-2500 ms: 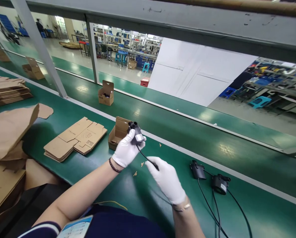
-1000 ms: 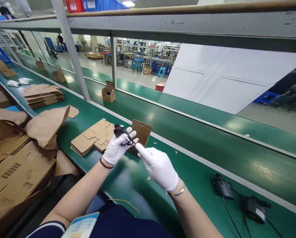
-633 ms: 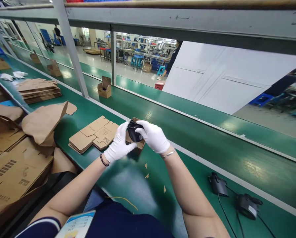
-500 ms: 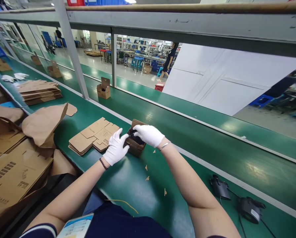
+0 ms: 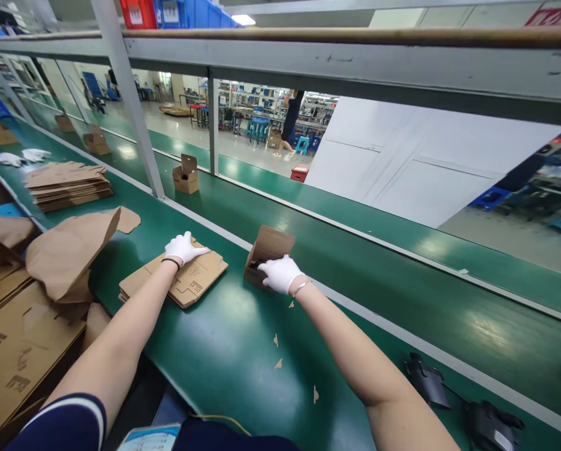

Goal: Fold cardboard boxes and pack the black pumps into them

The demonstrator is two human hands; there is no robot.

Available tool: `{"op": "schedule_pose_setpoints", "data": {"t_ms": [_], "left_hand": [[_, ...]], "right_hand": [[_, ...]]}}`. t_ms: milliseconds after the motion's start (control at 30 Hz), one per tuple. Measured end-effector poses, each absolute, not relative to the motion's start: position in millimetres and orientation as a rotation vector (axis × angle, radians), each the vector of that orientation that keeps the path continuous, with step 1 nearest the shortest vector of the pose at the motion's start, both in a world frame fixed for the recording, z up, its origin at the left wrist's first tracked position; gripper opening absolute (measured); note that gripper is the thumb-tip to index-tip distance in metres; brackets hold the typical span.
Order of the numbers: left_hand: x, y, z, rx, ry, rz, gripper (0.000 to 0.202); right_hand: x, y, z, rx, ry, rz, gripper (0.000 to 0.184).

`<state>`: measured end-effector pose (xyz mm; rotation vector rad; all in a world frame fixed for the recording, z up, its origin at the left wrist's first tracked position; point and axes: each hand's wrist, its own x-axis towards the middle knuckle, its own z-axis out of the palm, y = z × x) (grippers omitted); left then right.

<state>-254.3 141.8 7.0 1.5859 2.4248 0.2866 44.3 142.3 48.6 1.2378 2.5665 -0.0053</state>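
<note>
My right hand (image 5: 280, 274), in a white glove, is curled over the front edge of a small open brown carton (image 5: 270, 243) on the green belt (image 5: 243, 351). A black device (image 5: 255, 265) lies inside the carton, just under my fingertips. My left hand (image 5: 184, 247), also gloved, rests with fingers stretched out on top of a stack of flat folded cartons (image 5: 191, 282) to the left of the small carton.
Two more black devices with cables (image 5: 426, 383) (image 5: 494, 427) lie at the lower right. Another open small carton (image 5: 186, 175) sits farther along the belt. Crumpled brown paper (image 5: 69, 250), a flat carton pile (image 5: 67, 185) and a slanted metal post (image 5: 125, 100) are on the left.
The black device went from both hands into the small carton. My left hand then let go and moved left onto the flat carton stack; my right hand stayed at the carton.
</note>
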Motion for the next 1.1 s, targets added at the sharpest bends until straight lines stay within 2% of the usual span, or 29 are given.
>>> {"op": "schedule_pose_setpoints", "data": {"t_ms": [133,200,267,367,467,533,600,667,733,800,933,1100], "left_hand": [[-249,141,18,1.606,2.453,0.324,0.073],[-245,136,34,1.618,2.512,0.415,0.070],[-237,129,54,1.679,2.537,0.609,0.066],[-212,114,79,1.809,2.307,1.129,0.060],[-174,88,87,1.620,1.649,1.567,0.052],[-148,67,83,1.336,1.194,1.610,0.053],[-125,48,75,1.115,0.913,1.632,0.050],[-109,35,69,1.040,0.831,1.711,0.044],[-103,30,68,1.060,0.867,1.789,0.043],[-104,32,71,1.099,0.878,1.892,0.040],[-110,39,85,1.171,0.756,2.089,0.043],[-102,31,88,1.318,0.928,1.725,0.034]], "right_hand": [[71,198,62,1.559,2.452,0.124,0.031],[73,206,66,1.695,2.490,0.174,0.040],[63,195,64,1.807,2.733,0.047,0.055],[34,158,52,1.802,3.267,-0.572,0.073],[19,123,44,1.883,3.491,-1.195,0.059],[23,109,43,2.044,3.500,-1.552,0.047],[33,99,45,2.012,3.440,-1.935,0.039],[44,88,49,1.833,3.329,-2.263,0.035],[51,75,54,1.747,3.247,-2.419,0.035],[54,62,59,1.706,3.255,-2.344,0.040],[53,48,67,1.615,3.393,-1.845,0.050],[51,48,65,2.019,3.641,-1.417,0.036]]}}
